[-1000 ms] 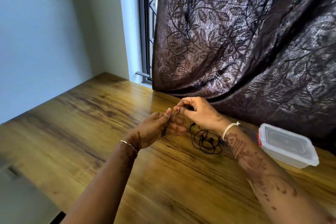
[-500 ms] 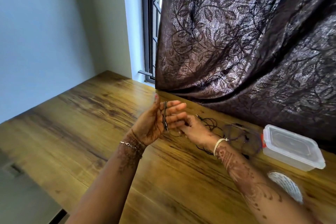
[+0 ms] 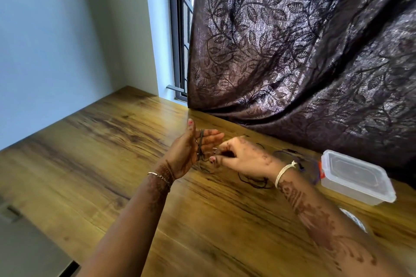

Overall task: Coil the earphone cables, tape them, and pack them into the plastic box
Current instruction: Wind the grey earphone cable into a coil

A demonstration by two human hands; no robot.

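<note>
Black cable (image 3: 201, 144) loops upright across the left hand's (image 3: 188, 155) straight fingers (image 3: 211, 135); the right hand (image 3: 244, 157), just beside (nearer the slack on the surface (image 3: 112, 164)), pinches it.

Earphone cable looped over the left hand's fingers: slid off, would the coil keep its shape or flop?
Probably flops: the earphone cable is thin, likely light, and loose cable on the table lies in slack tangles. Its loops seem shaped only by the straight fingers of the left hand.
</note>
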